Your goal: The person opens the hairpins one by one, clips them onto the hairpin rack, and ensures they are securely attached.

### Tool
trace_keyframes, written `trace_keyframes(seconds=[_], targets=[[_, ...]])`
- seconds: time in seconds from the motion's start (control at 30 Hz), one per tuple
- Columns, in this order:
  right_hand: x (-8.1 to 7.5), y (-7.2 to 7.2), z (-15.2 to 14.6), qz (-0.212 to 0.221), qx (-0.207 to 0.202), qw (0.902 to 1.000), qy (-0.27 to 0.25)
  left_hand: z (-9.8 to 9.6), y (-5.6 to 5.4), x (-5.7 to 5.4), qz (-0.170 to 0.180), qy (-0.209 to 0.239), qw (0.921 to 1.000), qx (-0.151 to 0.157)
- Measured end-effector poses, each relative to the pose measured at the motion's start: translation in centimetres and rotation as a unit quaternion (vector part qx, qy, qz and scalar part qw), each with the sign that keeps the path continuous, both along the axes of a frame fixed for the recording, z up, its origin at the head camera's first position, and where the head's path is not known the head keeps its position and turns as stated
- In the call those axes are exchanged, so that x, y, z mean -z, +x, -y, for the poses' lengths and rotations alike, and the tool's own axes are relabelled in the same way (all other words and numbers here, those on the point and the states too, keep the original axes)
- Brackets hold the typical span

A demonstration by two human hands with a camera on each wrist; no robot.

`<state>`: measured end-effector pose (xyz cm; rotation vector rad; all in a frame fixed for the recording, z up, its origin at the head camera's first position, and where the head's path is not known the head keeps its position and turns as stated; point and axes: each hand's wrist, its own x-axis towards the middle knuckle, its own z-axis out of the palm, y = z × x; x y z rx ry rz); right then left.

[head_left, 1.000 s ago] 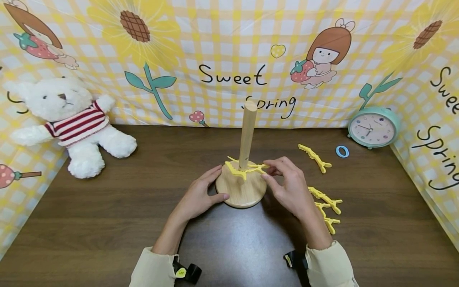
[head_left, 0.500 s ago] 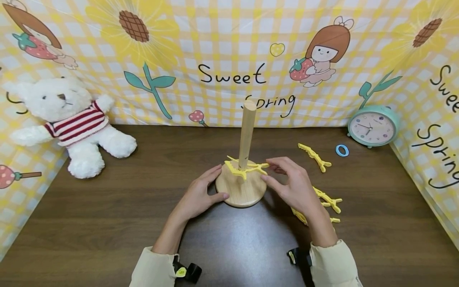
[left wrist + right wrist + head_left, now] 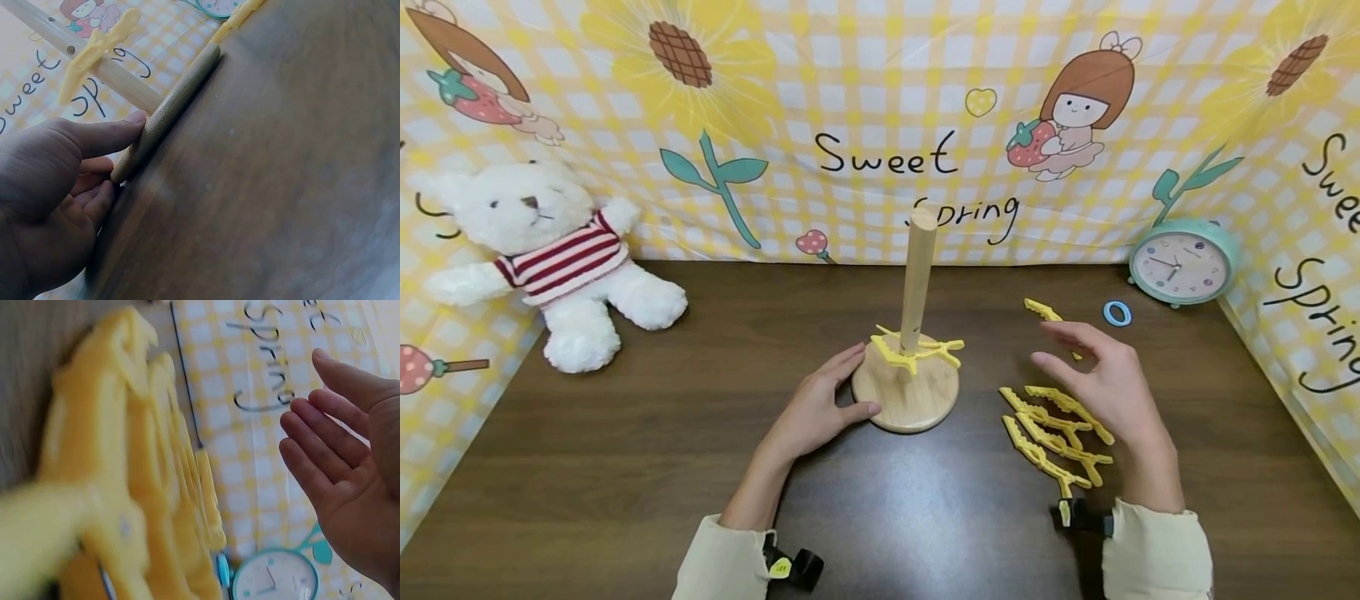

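A round wooden base with an upright wooden post stands mid-table. My left hand grips the base's left rim; in the left wrist view the thumb lies on the rim and the other fingers curl at its edge. Yellow branch-shaped pieces stick out from the lower post. My right hand, with nothing in it, hovers over the right side with fingers spread from the thumb. Several more yellow branch-shaped pieces lie below and left of it, blurred and large in the right wrist view. Another piece is partly hidden behind its fingers.
A blue ring lies at the back right, near a mint alarm clock. At the back left sits a white teddy bear in a striped top. A yellow checked cloth stands around the table's back and sides.
My right hand has let go of the yellow piece at the post and moved right, uncovering the loose yellow pieces. The left hand stays on the base.
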<state>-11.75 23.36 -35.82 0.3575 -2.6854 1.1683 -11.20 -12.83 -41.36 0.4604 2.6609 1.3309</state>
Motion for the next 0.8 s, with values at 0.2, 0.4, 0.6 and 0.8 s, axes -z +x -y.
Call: trace_keyframes(seconds=[0.2,0.4,0.6,0.8], targets=[[-0.2,0.6,-2.4,0.066,0.02,0.9975,-0.014,0.0,0.1,0.1,-0.002,0.001,1.0,0.002],[0.5,1.1,-5.3,0.107,0.014,0.9937,-0.03,0.0,0.1,0.1,-0.003,0.003,1.0,0.003],[1.3,1.5,-7.8,0.147,0.001,0.9885,-0.034,0.1,0.0,0.1,-0.007,0.001,1.0,0.002],[1.6,1.8,-9.1,0.2,-0.004,0.9797,-0.004,0.1,0.0,0.1,-0.006,0.002,1.0,0.003]])
